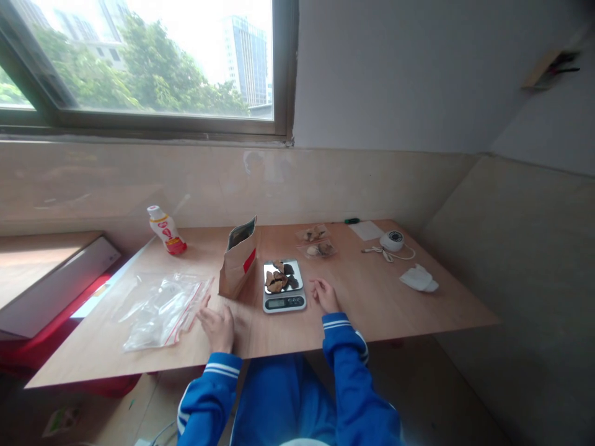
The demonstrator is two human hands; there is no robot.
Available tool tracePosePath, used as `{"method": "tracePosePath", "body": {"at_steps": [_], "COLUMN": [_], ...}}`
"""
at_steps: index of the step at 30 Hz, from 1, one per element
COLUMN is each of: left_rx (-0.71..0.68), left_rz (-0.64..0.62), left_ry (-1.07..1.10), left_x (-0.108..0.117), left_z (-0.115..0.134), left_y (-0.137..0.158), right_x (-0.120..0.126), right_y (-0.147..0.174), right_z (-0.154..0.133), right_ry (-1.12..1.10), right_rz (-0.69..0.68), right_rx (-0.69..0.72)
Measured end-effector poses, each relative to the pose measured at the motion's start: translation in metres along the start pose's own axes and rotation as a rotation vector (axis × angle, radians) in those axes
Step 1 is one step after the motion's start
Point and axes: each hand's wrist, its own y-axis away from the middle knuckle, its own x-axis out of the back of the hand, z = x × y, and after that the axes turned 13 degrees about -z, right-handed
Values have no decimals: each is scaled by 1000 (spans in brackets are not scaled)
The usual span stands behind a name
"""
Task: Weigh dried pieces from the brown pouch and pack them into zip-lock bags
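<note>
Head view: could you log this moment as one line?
left hand: flat on wooden table | right hand: beside silver kitchen scale | scale: brown pieces

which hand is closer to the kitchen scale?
Right. The right hand rests on the table just beside the kitchen scale, at its right edge. The left hand lies farther off, below the brown paper bag, next to the zip bags.

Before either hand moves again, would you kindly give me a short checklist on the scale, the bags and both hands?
1. Dark pieces sit on the scale: ok.
2. Scale display readable: cannot tell, too small.
3. Paper bag upright, mouth open: ok.
4. Zip bags flat by left hand: ok.
5. Right hand empty beside the scale: ok.
6. Left hand empty: ok.
</note>
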Motion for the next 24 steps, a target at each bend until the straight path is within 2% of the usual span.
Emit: {"method": "tracePosePath", "body": {"at_steps": [4,9,14,21,24], "left_rx": [48,110,298,236,265], "left_rz": [26,16,-125,-146,-62], "left_ry": [-113,-235,-327,-288,-186], "left_x": [20,36,46,64,69], "left_z": [-1,-14,-38,-57,-51], "left_y": [14,0,-18,-29,-29], "right_x": [0,-1,-1,-6,-8], "right_y": [0,2,1,9,22], "right_z": [0,-1,-3,-9,-15], "right_ry": [1,-13,-24,-27,-19], "right_rz": [0,14,22,54,52], "right_rx": [-8,-1,-1,-12,-13]}}
